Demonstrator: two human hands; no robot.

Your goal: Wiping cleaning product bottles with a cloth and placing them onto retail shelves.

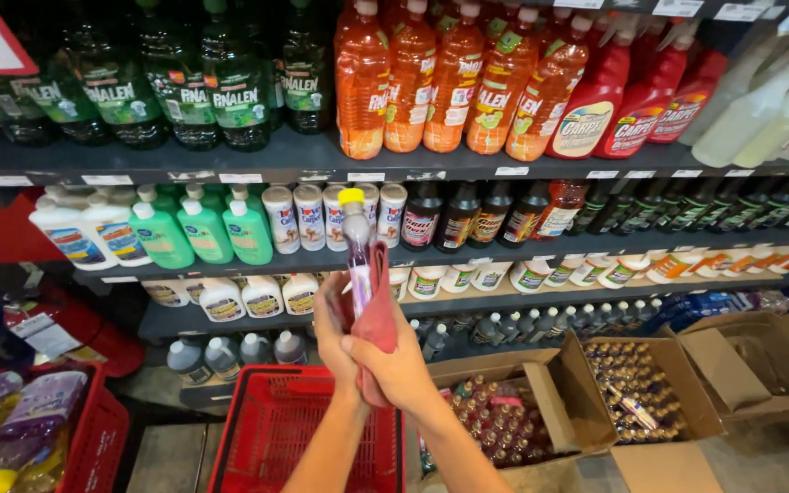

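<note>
Far left there's a red basket point(93, 438) stuffed with purple bottles, then a second red shopping basket point(276, 429) sitting on the floor right under the hands. Left hand point(335, 324) has its grip wrapped around the lower part of a slim purple bottle with a yellow cap point(355, 239), held upright in front of the middle shelf point(504, 246). Right hand point(399, 361) sits just beside it, grip closed on a red cloth point(378, 306) pressed against the bottle's side. To the right, open cardboard boxes point(632, 393) packed with small brown bottles sit on the floor.
</note>
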